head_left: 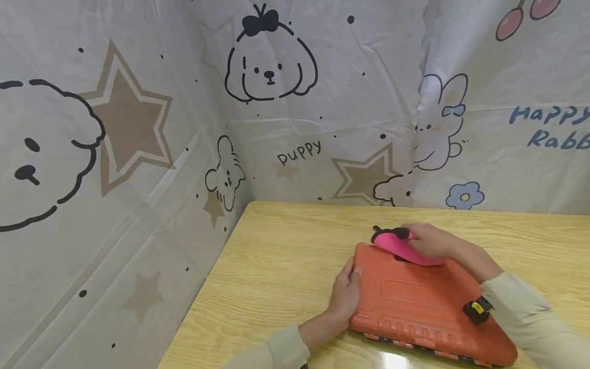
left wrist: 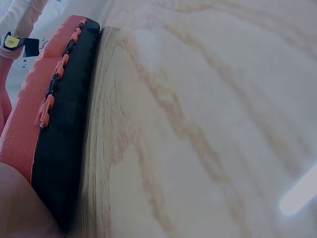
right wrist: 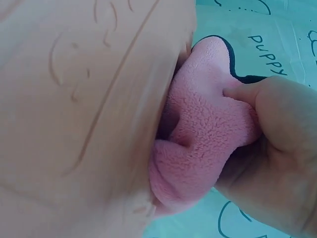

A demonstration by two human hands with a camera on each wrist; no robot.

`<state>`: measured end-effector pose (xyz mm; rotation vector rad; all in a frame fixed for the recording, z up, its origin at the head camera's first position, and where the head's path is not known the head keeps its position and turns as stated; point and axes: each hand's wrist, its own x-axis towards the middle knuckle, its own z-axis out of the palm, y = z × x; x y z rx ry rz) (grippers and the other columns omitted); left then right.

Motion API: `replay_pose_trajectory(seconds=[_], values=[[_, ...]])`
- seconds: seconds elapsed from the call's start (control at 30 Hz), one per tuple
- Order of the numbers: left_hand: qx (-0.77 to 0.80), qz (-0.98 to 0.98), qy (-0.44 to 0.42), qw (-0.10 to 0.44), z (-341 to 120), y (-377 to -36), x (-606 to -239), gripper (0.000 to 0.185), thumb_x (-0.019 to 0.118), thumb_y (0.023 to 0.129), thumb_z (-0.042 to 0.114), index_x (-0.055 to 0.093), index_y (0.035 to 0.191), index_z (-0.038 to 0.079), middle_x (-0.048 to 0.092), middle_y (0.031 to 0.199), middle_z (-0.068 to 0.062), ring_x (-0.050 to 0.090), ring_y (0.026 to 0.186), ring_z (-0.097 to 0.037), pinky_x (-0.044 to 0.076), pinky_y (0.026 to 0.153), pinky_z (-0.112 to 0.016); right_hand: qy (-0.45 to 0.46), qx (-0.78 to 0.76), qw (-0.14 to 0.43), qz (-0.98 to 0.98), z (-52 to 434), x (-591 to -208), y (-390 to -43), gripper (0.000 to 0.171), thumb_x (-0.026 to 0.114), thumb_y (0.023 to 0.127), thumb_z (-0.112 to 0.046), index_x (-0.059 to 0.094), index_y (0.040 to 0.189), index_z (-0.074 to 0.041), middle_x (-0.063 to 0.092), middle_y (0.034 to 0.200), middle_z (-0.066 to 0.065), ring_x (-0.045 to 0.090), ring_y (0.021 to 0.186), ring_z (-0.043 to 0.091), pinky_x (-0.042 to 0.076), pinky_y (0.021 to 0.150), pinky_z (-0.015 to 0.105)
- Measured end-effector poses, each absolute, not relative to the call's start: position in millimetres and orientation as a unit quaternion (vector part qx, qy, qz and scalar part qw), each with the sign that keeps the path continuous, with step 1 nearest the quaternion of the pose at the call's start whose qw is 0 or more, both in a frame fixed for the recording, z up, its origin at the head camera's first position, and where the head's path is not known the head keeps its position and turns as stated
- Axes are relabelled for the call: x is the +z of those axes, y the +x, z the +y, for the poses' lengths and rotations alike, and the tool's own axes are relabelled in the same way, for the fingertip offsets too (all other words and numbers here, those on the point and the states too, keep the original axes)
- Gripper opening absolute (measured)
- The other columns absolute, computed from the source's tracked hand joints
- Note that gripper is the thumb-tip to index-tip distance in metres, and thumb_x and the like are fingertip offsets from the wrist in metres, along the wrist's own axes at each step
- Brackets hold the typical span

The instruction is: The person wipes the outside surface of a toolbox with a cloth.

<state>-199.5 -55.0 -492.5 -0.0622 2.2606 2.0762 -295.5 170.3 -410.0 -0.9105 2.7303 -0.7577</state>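
Note:
A large orange plastic case with a black lower half rests on the wooden table. My left hand grips its left side, thumb over the top edge and fingers down the side. In my right hand is a bunched pink fleecy cloth with dark edging. The cloth lies against the far edge of the case, beside a dark gap there. From the right wrist view, the thumb presses into the cloth while the other fingers are mostly hidden behind it.
Orange and black hinge-like pieces run along the case's near side. A small black camera with a yellow label sits at the right wrist, over the case. Printed cloth walls border the wooden table at the left and back.

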Motion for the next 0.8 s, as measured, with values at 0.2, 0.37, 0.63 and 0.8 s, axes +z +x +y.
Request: replay_pose_trajectory(seconds=[0.2, 0.37, 0.63, 0.8], values=[[0.679, 0.733, -0.018, 0.034, -55, -200, -492, 0.052, 0.04, 0.109, 0.024, 0.031, 0.155, 0.001, 0.038, 0.156, -0.014, 0.031, 0.143, -0.03, 0.026, 0.116, -0.049, -0.28, -0.235, 0.093, 0.926, 182, -406, -295, 0.034, 0.053, 0.093, 0.001, 0.058, 0.123, 0.014, 0.064, 0.117, 0.029, 0.055, 0.116, 0.05, 0.045, 0.095, 0.063], [0.675, 0.737, -0.025, 0.032, -55, -199, -493, 0.052, 0.04, 0.109, 0.024, 0.032, 0.155, 0.002, 0.038, 0.155, -0.013, 0.032, 0.143, -0.03, 0.026, 0.116, -0.049, -0.266, -0.216, 0.09, 0.935, 194, -403, -294, 0.036, 0.052, 0.094, 0.0, 0.056, 0.126, 0.015, 0.061, 0.121, 0.033, 0.053, 0.118, 0.053, 0.044, 0.095, 0.064], [0.678, 0.734, -0.026, 0.037, -55, -200, -493, 0.052, 0.04, 0.109, 0.025, 0.031, 0.156, 0.002, 0.037, 0.157, -0.013, 0.03, 0.144, -0.03, 0.026, 0.116, -0.049, -0.267, -0.222, 0.092, 0.933, 218, -401, -296, 0.03, 0.051, 0.093, 0.002, 0.06, 0.119, 0.013, 0.064, 0.114, 0.028, 0.058, 0.111, 0.049, 0.047, 0.09, 0.064], [0.68, 0.732, -0.023, 0.043, -54, -201, -493, 0.053, 0.039, 0.109, 0.025, 0.03, 0.156, 0.002, 0.036, 0.157, -0.012, 0.03, 0.144, -0.029, 0.025, 0.116, -0.049, -0.259, -0.227, 0.098, 0.934, 230, -401, -293, 0.029, 0.051, 0.094, 0.002, 0.061, 0.118, 0.014, 0.065, 0.113, 0.028, 0.057, 0.111, 0.051, 0.046, 0.091, 0.065]])
